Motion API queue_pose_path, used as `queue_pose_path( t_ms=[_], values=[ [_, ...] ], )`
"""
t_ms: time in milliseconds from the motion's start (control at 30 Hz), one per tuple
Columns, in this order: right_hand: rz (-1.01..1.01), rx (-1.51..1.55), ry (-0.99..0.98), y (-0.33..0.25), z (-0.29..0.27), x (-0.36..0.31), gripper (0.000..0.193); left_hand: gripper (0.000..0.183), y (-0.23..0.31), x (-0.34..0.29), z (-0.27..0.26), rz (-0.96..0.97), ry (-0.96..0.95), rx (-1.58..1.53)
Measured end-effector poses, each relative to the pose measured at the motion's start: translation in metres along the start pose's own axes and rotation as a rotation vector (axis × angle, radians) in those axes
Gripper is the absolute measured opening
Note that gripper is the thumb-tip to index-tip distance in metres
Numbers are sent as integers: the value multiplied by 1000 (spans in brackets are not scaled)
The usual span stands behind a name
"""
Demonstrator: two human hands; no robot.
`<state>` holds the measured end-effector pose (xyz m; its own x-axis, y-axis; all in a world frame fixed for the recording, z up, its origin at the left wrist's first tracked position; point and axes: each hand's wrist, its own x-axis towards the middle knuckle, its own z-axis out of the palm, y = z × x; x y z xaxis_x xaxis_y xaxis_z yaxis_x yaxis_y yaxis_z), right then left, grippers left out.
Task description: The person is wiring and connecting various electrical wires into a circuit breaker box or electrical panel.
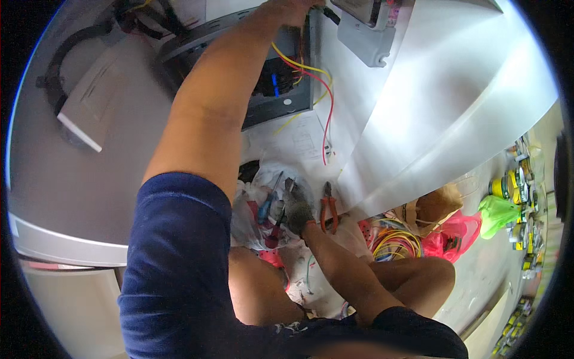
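My left arm stretches up across the front of a grey metal electrical box [308,90]. My left hand [299,13] is at the upper edge beside the box's top right corner, its fingers mostly cut off. Yellow wire [320,76] and red wire [330,113] hang out of the box. Lower down, my right hand [297,214], in a dark grey glove, reaches among tools on a clear plastic bag [245,224]. A blue-handled screwdriver [263,209] lies to its left, and orange-handled pliers [328,209] to its right. Its fingers are too indistinct to show a grip.
A grey plastic enclosure [365,40] is at the upper right, beside a large glossy white sheet [442,102]. Coiled coloured wires [397,242], a brown paper bag [439,209], a pink bag [460,236] and a green bag [499,215] lie right. Several yellow-labelled spools [519,179] line the far right.
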<state>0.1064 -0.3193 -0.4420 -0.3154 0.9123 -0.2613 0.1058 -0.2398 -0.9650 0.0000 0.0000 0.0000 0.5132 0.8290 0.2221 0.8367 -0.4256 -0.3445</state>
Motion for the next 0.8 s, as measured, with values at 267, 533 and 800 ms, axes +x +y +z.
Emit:
queue_pose_path(
  t_ms=[267, 533, 800],
  values=[
    [17, -556, 14, -58, -11, -14, 68, 50, -4, 28, 11, 28, -76, -5],
    [-90, -551, 140, -51, -12, -31, 40, 55, 6, 9, 4, 193, 154, 125],
    [-58, -691, 101, -80, -31, -59, 42, 45, -8, 14, 38, 111, 107, 135]
  ],
)
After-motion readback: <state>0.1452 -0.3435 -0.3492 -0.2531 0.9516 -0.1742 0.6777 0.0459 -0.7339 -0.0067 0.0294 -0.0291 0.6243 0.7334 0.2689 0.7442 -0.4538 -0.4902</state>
